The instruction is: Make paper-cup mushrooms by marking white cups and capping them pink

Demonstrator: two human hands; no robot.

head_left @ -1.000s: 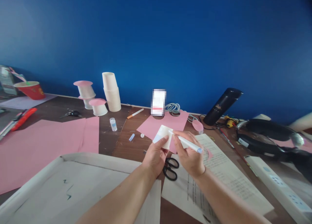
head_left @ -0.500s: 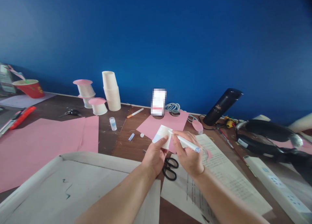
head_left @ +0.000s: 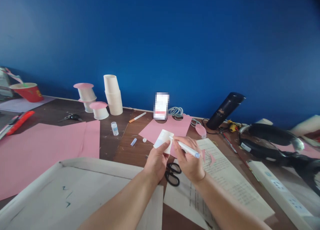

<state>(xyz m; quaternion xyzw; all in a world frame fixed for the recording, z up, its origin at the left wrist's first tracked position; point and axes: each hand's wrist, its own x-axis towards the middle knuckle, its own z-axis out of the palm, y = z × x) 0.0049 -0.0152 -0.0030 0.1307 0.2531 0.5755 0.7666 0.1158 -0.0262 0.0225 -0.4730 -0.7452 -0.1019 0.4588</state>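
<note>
Near the middle of the head view, my left hand (head_left: 157, 161) is closed on a small white paper piece (head_left: 162, 138), its thumb lying over the near side. Whether this piece is a card or a small cup, I cannot tell. My right hand (head_left: 191, 160) grips a white marker pen (head_left: 187, 148) with a bluish end, and its tip meets the right part of the paper piece. Just below the hands lie black-handled scissors (head_left: 173, 174), their blades hidden. A small white cap (head_left: 144, 140) and a bluish cap-like piece (head_left: 133, 142) rest to the left.
White paper cups (head_left: 113, 96) stand stacked at the back, beside cups with pink discs (head_left: 98, 105). A phone (head_left: 161, 105) leans against the blue wall. Pink sheets (head_left: 50, 143) cover the left; printed paper (head_left: 225, 180), a black flask (head_left: 226, 110) and a power strip (head_left: 282, 193) occupy the right.
The whole view has shifted slightly, so everything appears a little further left and lower. Both hands keep their grips, and the pen tip stays against the paper piece.
</note>
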